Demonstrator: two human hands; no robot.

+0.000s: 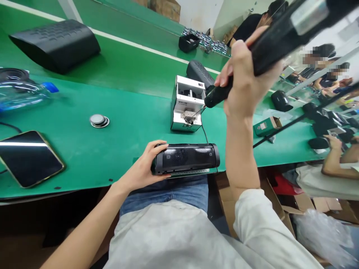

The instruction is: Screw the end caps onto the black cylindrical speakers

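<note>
My left hand (144, 166) grips the left end of a black cylindrical speaker (187, 158) lying at the near edge of the green table (126, 130). My right hand (246, 80) is closed round a black electric screwdriver (269, 41), raised above the table. The screwdriver's bit tip touches the outlet of a small white screw feeder box (187, 104) that stands just behind the speaker.
A phone (29, 157) lies at the near left, beside a plastic bottle (25, 93) and a round metal part (99, 120). Black speaker shells (57, 43) sit further back. Other people sit at the right along the table. Cardboard boxes (280, 201) stand by my right knee.
</note>
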